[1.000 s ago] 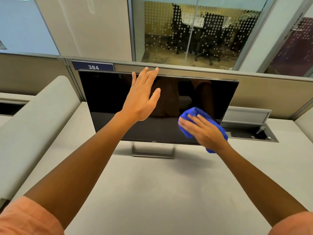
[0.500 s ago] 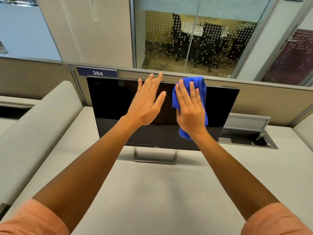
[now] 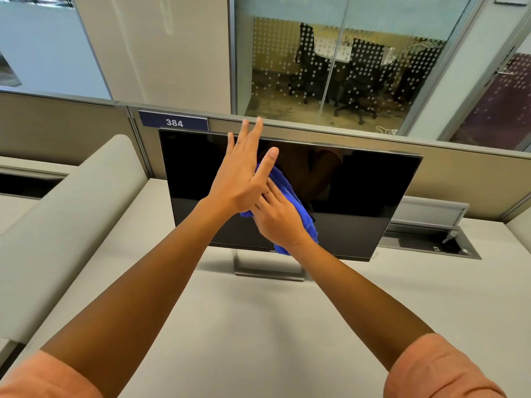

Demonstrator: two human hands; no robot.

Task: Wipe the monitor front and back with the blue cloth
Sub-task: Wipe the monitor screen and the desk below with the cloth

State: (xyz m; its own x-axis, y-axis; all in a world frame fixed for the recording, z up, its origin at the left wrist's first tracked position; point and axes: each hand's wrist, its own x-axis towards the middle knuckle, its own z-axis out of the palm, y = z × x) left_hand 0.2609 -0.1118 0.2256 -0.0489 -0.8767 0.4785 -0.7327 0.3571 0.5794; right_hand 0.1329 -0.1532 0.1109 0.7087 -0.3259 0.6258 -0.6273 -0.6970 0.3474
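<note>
A black monitor (image 3: 359, 193) stands on a grey stand on the desk, its dark screen facing me. My right hand (image 3: 280, 221) presses the blue cloth (image 3: 298, 209) flat against the lower middle of the screen. My left hand (image 3: 244, 173) is held up in front of the screen's upper middle with fingers spread, holding nothing; its fingertips reach the monitor's top edge. It overlaps the fingers of my right hand and hides part of the cloth.
The beige desk (image 3: 258, 326) spreads in front of the monitor. An open cable box (image 3: 431, 239) is set in the desk at the right. A partition with a "384" label (image 3: 173, 122) runs behind, glass walls beyond. A padded divider (image 3: 66, 214) borders the left.
My right hand has dragged the cloth from the lower right up to the top edge, then down and left to the lower middle. My left hand has stayed raised in front of the screen.
</note>
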